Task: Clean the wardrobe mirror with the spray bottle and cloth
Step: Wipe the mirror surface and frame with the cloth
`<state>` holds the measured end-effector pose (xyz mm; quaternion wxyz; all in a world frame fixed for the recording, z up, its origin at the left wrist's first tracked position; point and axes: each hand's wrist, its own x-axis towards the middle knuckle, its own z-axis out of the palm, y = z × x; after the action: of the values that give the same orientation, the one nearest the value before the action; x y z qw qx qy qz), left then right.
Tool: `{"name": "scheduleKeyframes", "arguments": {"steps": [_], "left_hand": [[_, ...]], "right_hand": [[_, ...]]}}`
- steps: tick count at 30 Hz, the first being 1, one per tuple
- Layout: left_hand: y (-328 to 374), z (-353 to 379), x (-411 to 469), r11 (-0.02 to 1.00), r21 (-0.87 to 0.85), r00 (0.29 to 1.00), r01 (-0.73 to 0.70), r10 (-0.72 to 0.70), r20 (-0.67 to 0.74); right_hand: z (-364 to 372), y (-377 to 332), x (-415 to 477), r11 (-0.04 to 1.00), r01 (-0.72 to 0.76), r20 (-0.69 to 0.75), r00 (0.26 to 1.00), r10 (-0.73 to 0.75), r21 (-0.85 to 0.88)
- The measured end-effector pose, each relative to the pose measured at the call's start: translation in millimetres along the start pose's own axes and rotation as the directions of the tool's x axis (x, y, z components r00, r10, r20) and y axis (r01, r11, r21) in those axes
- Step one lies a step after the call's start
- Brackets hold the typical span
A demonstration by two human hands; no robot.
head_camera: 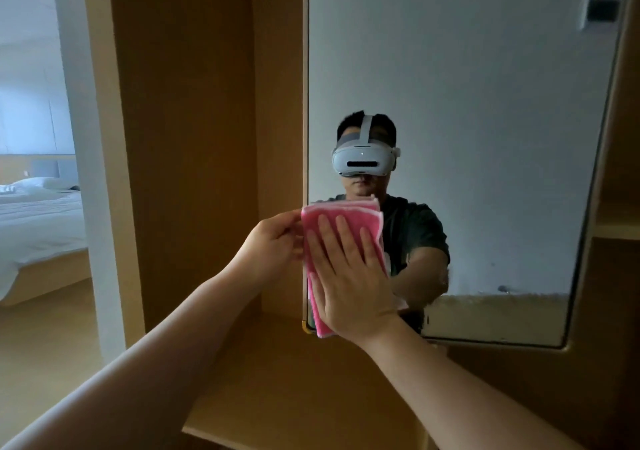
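Right hand (349, 276) spread flat, pressing pink cloth (341, 214) on mirror (485, 103) lower-left corner; left hand (273, 242) pinching cloth edge. Wiping underway; spray bottle unseen.

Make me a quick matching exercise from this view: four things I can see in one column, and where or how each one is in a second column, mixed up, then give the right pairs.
Things:
1. cloth
2. right hand
3. left hand
4. bed

Place or state:
A. pinching the cloth's left edge
B. far left, seen through the doorway
C. pink, folded, against the mirror's lower left corner
D. flat, fingers spread, pressing on the cloth

Pairs: 1-C, 2-D, 3-A, 4-B
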<state>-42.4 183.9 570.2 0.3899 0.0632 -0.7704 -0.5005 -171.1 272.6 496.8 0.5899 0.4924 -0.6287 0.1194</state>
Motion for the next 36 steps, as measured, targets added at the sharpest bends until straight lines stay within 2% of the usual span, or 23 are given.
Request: {"name": "scheduleKeyframes", "arguments": {"steps": [11, 16, 21, 24, 30, 36], "left_hand": [[-2, 2, 2, 0.998, 0.068, 1.0, 0.017, -0.015, -0.028], [-1, 4, 1, 0.991, 0.134, 0.999, -0.016, 0.022, -0.044], [-2, 7, 3, 0.939, 0.327, 0.986, -0.107, 0.142, -0.088], [-8, 7, 4, 0.896, 0.422, 0.974, -0.142, 0.201, -0.1], [-15, 14, 6, 0.836, 0.509, 0.939, -0.203, 0.314, -0.141], [-16, 16, 7, 0.829, 0.512, 0.929, -0.225, 0.342, -0.144]], "right_hand": [[-7, 17, 0, 0.997, 0.081, 0.036, 0.996, -0.082, 0.02], [-17, 42, 15, 0.991, 0.129, 0.066, 0.99, -0.127, -0.033], [-33, 79, 42, 0.991, 0.055, 0.08, 0.996, -0.046, -0.123], [-43, 100, 59, 0.992, -0.006, 0.037, 0.999, 0.011, -0.124], [-44, 111, 67, 0.991, -0.037, -0.027, 0.999, 0.034, -0.126], [-40, 110, 57, 0.99, -0.047, -0.029, 0.999, 0.043, -0.135]]}}
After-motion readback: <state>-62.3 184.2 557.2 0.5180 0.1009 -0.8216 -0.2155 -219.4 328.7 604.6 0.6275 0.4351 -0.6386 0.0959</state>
